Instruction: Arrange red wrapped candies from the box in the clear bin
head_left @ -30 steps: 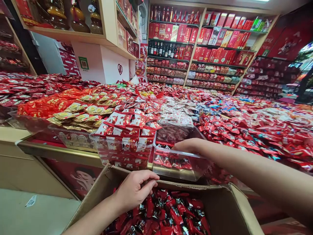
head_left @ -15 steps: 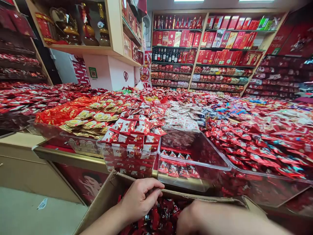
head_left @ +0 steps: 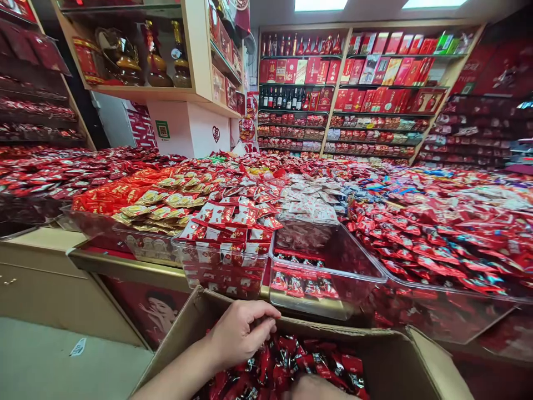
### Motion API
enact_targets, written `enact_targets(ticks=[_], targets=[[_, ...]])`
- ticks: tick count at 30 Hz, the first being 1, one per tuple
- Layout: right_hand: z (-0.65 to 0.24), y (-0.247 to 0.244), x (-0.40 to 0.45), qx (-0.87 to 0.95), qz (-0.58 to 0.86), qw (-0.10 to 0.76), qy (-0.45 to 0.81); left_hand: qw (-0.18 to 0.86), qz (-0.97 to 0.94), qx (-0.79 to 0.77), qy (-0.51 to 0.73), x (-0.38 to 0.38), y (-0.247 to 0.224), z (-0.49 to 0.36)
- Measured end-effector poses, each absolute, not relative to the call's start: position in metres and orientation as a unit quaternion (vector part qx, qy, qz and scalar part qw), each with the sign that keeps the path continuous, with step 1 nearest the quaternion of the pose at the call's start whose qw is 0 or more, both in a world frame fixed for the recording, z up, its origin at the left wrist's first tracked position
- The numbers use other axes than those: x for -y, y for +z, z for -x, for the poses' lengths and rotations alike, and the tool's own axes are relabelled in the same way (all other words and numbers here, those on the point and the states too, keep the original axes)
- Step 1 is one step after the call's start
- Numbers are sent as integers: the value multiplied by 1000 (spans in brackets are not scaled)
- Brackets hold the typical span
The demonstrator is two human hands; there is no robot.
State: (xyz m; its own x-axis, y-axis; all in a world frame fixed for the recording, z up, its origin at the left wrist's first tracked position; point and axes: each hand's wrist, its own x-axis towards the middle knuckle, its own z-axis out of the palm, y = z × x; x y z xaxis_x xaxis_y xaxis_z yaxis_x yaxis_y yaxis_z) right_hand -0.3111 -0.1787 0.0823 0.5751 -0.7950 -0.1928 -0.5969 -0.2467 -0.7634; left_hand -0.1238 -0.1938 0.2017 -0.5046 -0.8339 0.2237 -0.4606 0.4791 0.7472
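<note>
An open cardboard box [head_left: 333, 329] stands at the bottom centre, with many dark red wrapped candies [head_left: 283, 361] inside. Above the candies at the box's far side is my left hand [head_left: 247, 331], its fingers bent and thumb near the fingertips; whether something small is pinched there is hidden. My right hand [head_left: 318, 389] is low among the candies at the bottom edge, its fingers out of sight. Beyond the box, a clear bin [head_left: 353, 275] holds a few rows of similar dark red packets [head_left: 303, 283] at its near end.
To the left, a clear bin [head_left: 225, 255] is heaped with red and white packets, beside gold packets [head_left: 166, 203]. Red packets [head_left: 428, 239] are piled on the right. Shelves [head_left: 333, 83] with bottles and boxes stand behind.
My right hand has moved down and toward the bottom edge, uncovering more candies in the box. My left hand stays nearly in place. The view has shifted slightly.
</note>
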Motion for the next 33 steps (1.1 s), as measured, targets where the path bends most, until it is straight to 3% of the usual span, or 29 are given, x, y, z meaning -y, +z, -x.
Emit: enact_targets(ticks=[3,6,8,11,15,22,30,33], targets=[[315,142,175,-416,841,346,-4,234,-407,780,-414,192,204,121],[321,185,170,-432,794,406,-137,148,-367,730,-557,184,207,125],[324,199,167,-440,727,472,-236,152,-316,719,-600,179,206,133],[325,202,167,-421,620,575,-328,234,-283,694,-619,174,199,145],[327,203,168,-399,523,666,-352,294,-294,605,-679,177,197,147],[332,197,167,-436,560,598,-374,264,-396,615,-629,180,205,145],[331,199,167,-394,491,671,-391,283,-412,604,-621,181,199,149],[330,197,167,-398,503,662,-388,262,-400,596,-645,181,199,147]])
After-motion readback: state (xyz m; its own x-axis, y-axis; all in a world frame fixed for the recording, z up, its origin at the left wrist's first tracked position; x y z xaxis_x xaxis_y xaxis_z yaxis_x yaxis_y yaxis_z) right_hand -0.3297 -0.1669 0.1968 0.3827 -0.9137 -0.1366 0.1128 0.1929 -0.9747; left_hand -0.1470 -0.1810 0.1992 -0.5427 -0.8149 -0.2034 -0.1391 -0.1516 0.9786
